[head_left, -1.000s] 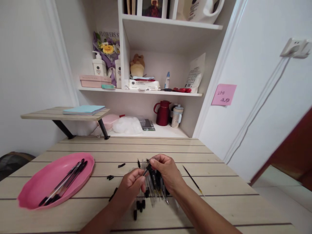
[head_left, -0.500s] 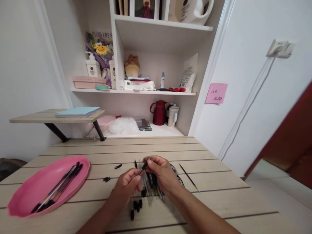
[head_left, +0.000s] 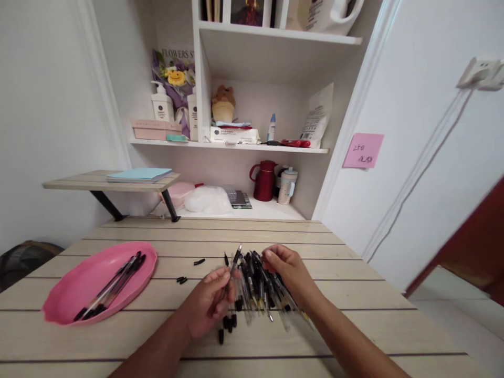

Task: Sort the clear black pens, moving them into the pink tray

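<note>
My left hand is closed around a clear pen with a black grip, tip pointing up and away. My right hand has come off that pen and hovers over the heap of pens on the wooden table, fingers curled; whether they pinch anything is hidden. Several black pen caps lie just below the left hand. A pink oval tray at the left holds several finished pens.
Loose small black parts and one more lie between tray and pile. A low wooden riser with blue books stands at the back left. Shelves behind hold a red jug, bottles and boxes.
My right hand let go of the pen's end and moved right onto the pile. The left hand keeps the pen, now tilted more upright. The view shifted slightly.
</note>
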`<state>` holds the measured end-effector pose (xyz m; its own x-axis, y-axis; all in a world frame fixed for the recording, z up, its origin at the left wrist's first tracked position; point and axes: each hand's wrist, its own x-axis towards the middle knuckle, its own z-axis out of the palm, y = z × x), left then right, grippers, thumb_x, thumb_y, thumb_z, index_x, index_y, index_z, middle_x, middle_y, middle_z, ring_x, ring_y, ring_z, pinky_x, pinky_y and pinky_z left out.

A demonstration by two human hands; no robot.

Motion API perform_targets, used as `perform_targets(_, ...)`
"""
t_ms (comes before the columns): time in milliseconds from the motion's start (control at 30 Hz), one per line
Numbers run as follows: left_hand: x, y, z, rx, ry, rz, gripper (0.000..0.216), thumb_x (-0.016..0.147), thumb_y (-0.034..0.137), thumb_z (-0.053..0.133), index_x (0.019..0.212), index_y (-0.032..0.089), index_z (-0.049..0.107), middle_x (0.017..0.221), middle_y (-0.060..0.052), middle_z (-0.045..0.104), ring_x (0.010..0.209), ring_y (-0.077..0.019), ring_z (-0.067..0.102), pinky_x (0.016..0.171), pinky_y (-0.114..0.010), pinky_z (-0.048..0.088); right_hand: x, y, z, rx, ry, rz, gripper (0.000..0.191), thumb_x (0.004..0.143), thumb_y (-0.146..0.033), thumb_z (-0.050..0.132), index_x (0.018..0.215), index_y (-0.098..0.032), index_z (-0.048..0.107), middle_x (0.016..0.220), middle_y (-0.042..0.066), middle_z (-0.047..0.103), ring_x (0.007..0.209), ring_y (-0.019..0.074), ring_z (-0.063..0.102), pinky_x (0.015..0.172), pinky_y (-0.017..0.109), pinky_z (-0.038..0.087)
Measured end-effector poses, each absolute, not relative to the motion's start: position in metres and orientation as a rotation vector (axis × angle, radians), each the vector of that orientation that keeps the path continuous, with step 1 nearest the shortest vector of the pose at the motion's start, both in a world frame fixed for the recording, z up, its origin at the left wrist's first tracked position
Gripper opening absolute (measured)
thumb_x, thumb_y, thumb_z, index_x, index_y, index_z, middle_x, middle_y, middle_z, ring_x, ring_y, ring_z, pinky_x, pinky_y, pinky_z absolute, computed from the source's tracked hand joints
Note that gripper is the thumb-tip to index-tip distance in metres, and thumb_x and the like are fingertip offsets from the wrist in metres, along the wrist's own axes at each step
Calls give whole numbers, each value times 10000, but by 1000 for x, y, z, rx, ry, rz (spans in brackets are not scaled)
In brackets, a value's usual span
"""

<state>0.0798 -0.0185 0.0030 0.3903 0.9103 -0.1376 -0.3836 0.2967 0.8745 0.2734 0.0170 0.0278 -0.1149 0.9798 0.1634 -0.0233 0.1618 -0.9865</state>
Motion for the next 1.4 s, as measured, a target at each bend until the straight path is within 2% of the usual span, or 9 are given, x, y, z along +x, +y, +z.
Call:
perform_targets(133,76,-18,5,715,651,965,209,773,304,517,916,155,548,601,10,534,399,-56,460,361,-158,314,280,16,19,-1084,-1358,1228,277,671,-428,586,660,-153,559,638,-10,577,511,83,486,516,216,363)
perform_targets(267,77,-16,5,608,572,1039,188,777,206,523,946,138,565,696,-19,559,568,-86,552,546,-213,450,271,9,11,-1102,-1437,1294,291,667,-438,582,626,-153,537,559,-24,537,471,76,465,469,205,340)
perform_targets(367,75,-13,5,589,540,1143,180,763,137,532,939,141,571,704,-11,552,582,-78,546,591,-217,461,264,8,7,-1108,-1506,1319,279,668,-424,582,620,-155,528,525,-36,503,467,77,465,463,202,342)
perform_targets(533,65,-7,3,586,533,1269,120,728,94,565,829,158,565,704,3,545,584,-74,536,578,-213,462,267,17,12,-1115,-1577,1293,254,661,-406,584,635,-158,536,585,-23,531,496,83,479,491,212,373)
perform_targets(867,44,2,8,671,544,1418,128,678,53,603,726,152,537,692,18,529,601,-76,528,567,-203,455,286,53,27,-1261,-1806,912,193,698,-347,524,658,-161,559,511,-23,525,473,106,481,477,222,352)
perform_targets(1000,43,4,8,657,566,1430,115,692,76,598,775,148,568,667,15,543,584,-78,536,579,-215,461,280,72,27,-1418,-1904,737,169,683,-289,541,773,-157,599,633,12,607,494,111,521,491,224,361)
perform_targets(1167,43,5,6,656,614,1417,199,720,101,575,915,139,593,705,-17,590,607,-94,561,580,-219,464,263,90,30,-1563,-2190,464,134,664,-271,565,641,-161,639,615,42,628,569,138,532,523,232,337)
perform_targets(1400,44,6,6,650,635,1435,258,722,76,558,970,140,589,741,-42,617,639,-107,582,585,-216,470,270,94,33,-1643,-2243,467,163,655,-299,568,609,-164,649,565,44,624,538,141,527,501,235,327)
